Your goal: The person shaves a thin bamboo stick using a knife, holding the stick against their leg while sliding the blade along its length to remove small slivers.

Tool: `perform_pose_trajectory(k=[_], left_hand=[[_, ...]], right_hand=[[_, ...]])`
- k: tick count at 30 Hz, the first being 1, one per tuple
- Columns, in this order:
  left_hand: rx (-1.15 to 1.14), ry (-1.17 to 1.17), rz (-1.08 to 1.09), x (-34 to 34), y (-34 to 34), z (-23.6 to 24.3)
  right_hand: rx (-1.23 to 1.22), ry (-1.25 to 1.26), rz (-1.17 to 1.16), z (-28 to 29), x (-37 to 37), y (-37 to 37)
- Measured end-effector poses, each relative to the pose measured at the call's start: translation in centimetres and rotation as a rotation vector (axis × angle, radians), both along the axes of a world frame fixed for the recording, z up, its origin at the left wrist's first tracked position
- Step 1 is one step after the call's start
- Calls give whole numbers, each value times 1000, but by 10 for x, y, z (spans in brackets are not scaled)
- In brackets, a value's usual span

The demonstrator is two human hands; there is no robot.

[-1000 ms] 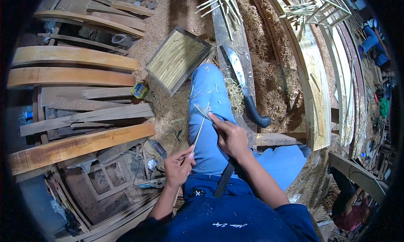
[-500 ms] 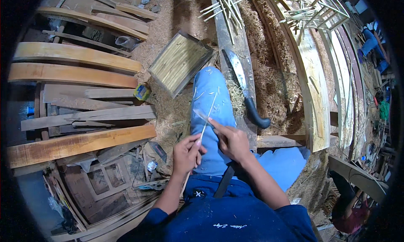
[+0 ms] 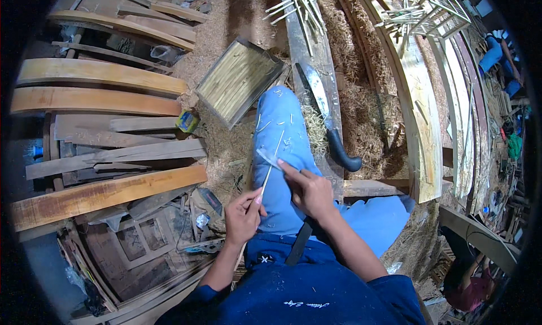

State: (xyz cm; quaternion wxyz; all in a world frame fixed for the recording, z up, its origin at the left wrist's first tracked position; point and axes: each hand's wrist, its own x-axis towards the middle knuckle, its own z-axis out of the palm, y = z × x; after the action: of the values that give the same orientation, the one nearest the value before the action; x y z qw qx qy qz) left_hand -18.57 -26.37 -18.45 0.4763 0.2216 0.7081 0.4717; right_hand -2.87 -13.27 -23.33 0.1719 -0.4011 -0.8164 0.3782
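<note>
Pinching a thin wooden stick [image 3: 267, 177] between thumb and fingers, my left hand [image 3: 242, 217] angles forward; right of that grip, my right hand [image 3: 312, 196], index extended, clasps a small knife [image 3: 265, 156].

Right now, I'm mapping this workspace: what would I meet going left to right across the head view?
Orange boards → small yellow item → left hand → right hand → black knife handle → pale curved plank → green item.
</note>
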Motion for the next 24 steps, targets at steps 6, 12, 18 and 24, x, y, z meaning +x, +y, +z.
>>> perform_pose_trajectory(k=[6,12,18,24], left_hand=[[-76,-42,14,-4,-45,16],[-94,-55,2,-1,-1,6],[-41,25,-56,-5,29,-3],[-1,58,-95,-13,9,-7]], right_hand=[[-7,-50,-72,-7,-6,8],[-11,85,-27,-8,1,7],[-31,70,124,8,7,3],[22,3,-16,-3,4,5]])
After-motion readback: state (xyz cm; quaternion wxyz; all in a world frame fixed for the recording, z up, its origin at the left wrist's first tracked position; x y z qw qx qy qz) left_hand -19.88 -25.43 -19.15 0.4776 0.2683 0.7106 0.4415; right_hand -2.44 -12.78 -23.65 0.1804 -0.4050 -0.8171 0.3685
